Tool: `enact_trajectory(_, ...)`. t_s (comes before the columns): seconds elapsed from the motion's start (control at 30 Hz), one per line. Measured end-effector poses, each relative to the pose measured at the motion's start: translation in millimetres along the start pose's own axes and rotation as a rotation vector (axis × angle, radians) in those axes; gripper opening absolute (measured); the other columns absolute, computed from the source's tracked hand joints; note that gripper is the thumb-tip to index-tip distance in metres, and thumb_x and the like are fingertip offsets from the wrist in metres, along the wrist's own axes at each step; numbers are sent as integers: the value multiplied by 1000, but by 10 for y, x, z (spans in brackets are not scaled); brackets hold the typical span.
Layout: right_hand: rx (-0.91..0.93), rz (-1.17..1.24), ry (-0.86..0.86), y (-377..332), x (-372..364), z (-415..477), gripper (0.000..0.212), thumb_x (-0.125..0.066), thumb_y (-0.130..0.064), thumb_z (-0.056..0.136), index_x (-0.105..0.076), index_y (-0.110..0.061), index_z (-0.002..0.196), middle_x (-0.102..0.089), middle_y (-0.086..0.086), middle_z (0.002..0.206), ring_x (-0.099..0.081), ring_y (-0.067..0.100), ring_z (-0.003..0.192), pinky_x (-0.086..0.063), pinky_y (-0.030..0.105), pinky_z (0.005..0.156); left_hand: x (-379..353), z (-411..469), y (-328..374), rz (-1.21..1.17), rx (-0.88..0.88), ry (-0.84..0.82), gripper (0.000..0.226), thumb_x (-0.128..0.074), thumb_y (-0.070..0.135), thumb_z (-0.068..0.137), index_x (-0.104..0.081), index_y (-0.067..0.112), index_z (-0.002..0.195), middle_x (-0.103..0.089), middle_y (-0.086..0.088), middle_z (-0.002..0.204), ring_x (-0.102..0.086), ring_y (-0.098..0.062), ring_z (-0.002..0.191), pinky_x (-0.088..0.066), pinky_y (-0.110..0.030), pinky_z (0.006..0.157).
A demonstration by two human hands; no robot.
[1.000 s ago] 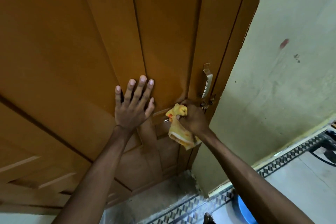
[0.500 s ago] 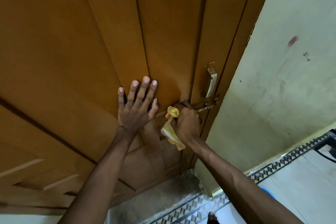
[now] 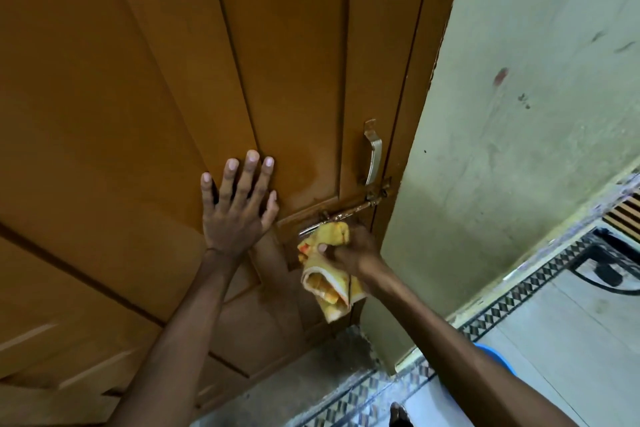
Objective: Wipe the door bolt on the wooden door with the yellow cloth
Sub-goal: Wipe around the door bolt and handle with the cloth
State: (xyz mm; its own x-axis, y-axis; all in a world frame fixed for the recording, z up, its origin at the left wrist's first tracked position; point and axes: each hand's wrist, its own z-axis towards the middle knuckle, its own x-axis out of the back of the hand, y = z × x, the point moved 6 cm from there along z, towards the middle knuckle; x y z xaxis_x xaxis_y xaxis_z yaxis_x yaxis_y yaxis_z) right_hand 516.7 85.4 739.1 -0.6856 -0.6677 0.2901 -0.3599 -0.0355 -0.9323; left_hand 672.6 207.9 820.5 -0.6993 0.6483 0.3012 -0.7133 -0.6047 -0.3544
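The brown wooden door fills the left and middle of the view. A metal door bolt runs across it toward the frame, just under a curved metal handle. My right hand grips a bunched yellow cloth just below the bolt's left end; the cloth's top touches the rod and its loose end hangs down. My left hand lies flat on the door with fingers spread, left of the bolt.
A pale green wall stands right of the door frame. Below it runs a patterned tile border along a light floor. A blue object peeks from behind my right forearm. A dark curved cable lies at the far right.
My right hand has slid down off the bolt with the cloth, so most of the rod now shows. The left hand has stayed pressed on the door. The camera shifted slightly.
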Motion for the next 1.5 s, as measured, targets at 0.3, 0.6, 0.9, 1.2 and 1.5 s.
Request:
enact_trajectory(0.3,288,-137,307,-298,40,59,29,-78,-22,79,-68,-21,106,-67,-8,103,-64,9,87,-55,22,78,-3,-4,-6,-12,5,7,68,-55,47,90,-33,24,150,-4,-1,163,2,-22,151,-5,-50,121)
enact_trajectory(0.6,520,-742,309,-364,-315,-17,30,-64,-18,83,-67,-20,113,-60,8,125,-69,31,80,-58,38,68,0,-2,5,-4,6,5,68,-55,47,89,-34,24,150,-3,-1,163,3,-21,151,-3,-49,122)
enact_trajectory(0.9,467,-617,140,-242,-557,-181,34,-59,-17,79,-66,-20,111,-55,4,128,-62,26,98,-55,36,81,18,0,1,-23,10,-11,67,-54,46,91,-33,24,150,-2,0,164,4,-21,151,-2,-49,122)
enact_trajectory(1.2,338,-337,383,-170,-306,-159,10,-63,0,77,-70,-5,79,-71,10,80,-66,20,69,-59,35,62,-16,-18,0,-1,11,-13,68,-54,46,90,-33,24,151,-2,-1,163,5,-21,151,-2,-50,121)
enact_trajectory(1.5,166,-34,199,175,36,-285,25,-72,-3,80,-75,-11,103,-69,-10,88,-63,-5,71,-49,4,68,17,11,-8,-9,25,-33,69,-57,45,90,-32,23,151,-1,0,163,5,-21,151,-1,-50,121)
